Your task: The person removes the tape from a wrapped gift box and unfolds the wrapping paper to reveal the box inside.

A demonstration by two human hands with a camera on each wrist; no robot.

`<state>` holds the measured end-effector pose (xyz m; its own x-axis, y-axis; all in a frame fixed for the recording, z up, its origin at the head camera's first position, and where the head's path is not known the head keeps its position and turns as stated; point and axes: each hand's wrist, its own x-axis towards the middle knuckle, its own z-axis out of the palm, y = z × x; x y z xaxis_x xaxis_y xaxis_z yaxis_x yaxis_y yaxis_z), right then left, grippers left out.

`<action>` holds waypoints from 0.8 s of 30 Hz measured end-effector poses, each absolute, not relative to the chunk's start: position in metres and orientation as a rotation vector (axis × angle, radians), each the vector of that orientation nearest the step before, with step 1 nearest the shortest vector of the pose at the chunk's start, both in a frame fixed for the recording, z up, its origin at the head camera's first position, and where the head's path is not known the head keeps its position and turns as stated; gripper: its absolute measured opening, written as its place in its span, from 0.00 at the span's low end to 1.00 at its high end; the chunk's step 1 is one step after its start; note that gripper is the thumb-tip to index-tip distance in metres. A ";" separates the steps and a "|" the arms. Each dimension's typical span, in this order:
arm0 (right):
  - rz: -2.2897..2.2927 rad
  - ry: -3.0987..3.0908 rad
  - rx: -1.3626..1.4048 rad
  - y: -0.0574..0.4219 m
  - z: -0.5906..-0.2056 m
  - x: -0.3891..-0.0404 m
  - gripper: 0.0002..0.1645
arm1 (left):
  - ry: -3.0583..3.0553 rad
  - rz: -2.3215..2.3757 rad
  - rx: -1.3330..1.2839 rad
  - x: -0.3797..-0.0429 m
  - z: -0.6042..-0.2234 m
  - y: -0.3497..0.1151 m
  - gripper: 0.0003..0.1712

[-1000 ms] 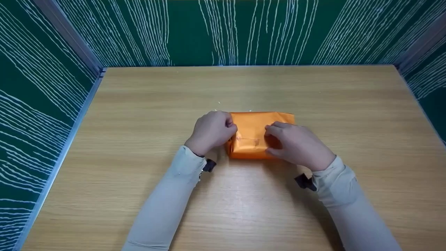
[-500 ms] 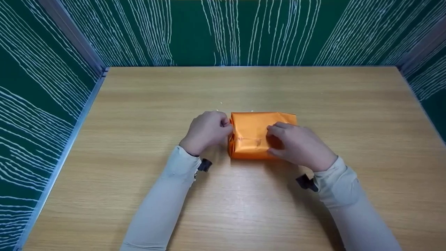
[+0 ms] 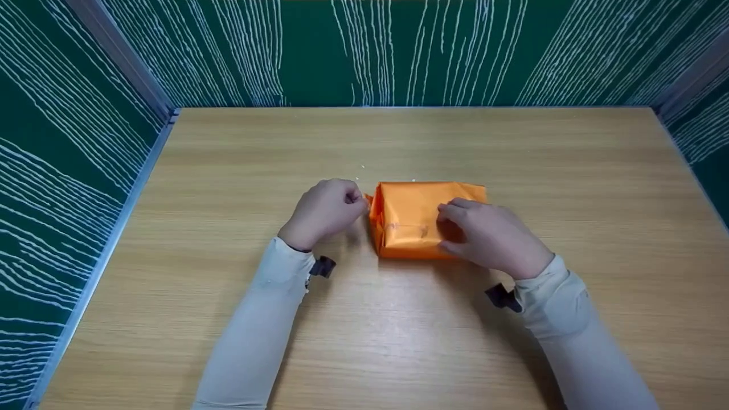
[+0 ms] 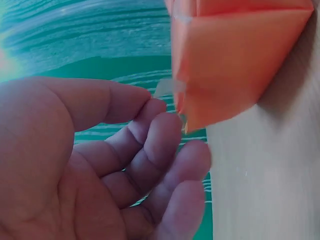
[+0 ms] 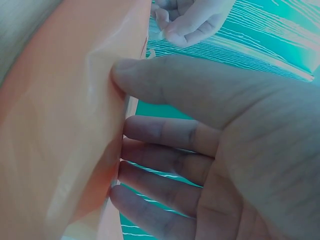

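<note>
A package in shiny orange wrapping paper lies on the table between the hands. At its left end a paper flap stands out, with a short strip of clear tape at its edge. The left hand pinches the free end of that tape between thumb and index finger, its other fingers loosely curled. The right hand rests on the package's top near its right end. In the right wrist view, its thumb and fingertips touch the paper, the fingers fairly straight.
The wooden table carries a few tiny white scraps behind the package. Green walls with white lines enclose its back and sides. A dark wrist camera sits under the left wrist, another under the right.
The left hand has drawn away to the left from the package's end, and the orange flap there now sticks out. The right hand has kept its place on top.
</note>
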<state>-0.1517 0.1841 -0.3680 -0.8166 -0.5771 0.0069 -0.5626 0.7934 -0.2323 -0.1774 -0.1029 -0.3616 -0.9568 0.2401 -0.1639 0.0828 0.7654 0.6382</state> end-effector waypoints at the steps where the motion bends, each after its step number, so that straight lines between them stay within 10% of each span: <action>1: -0.348 2.911 -0.921 0.184 -0.368 -0.152 0.32 | 2.710 0.973 0.231 -0.177 -0.361 -0.105 0.13; 24: -0.344 2.888 -0.883 0.185 -0.370 -0.152 0.35 | 2.768 0.636 0.788 -0.158 -0.371 -0.069 0.15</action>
